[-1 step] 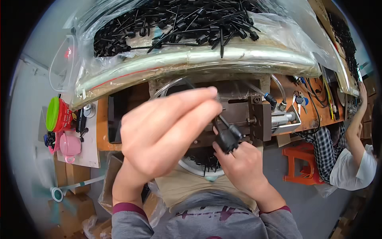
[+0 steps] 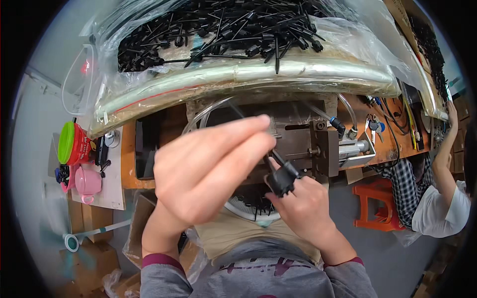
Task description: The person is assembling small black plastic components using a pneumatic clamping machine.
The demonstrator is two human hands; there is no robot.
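Note:
My left hand (image 2: 208,171) is raised close to the camera, its fingers pinched on the thin stem of a black plastic part (image 2: 282,181). The part slants, its ribbed, thicker head lower right of my fingertips. A thin dark rod shows beyond the fingertips; whether it belongs to this part I cannot tell. My right hand (image 2: 305,206) is right beside and partly behind the head, thumb and forefinger near it. Its other fingers are hidden, so its grip does not show. Below, a round white-rimmed basket (image 2: 233,211) with similar black parts sits at my lap.
A dark metal fixture (image 2: 325,149) with an air cylinder (image 2: 354,148) stands on the wooden bench (image 2: 397,134). Many black parts (image 2: 233,35) lie in plastic film beyond. Pink cup (image 2: 88,181) left; keys (image 2: 376,125), orange stool (image 2: 370,206) and another person (image 2: 439,208) right.
My left fingertips have dipped slightly. The head of the black part has moved a little down and left, while my right hand has stayed nearly in place.

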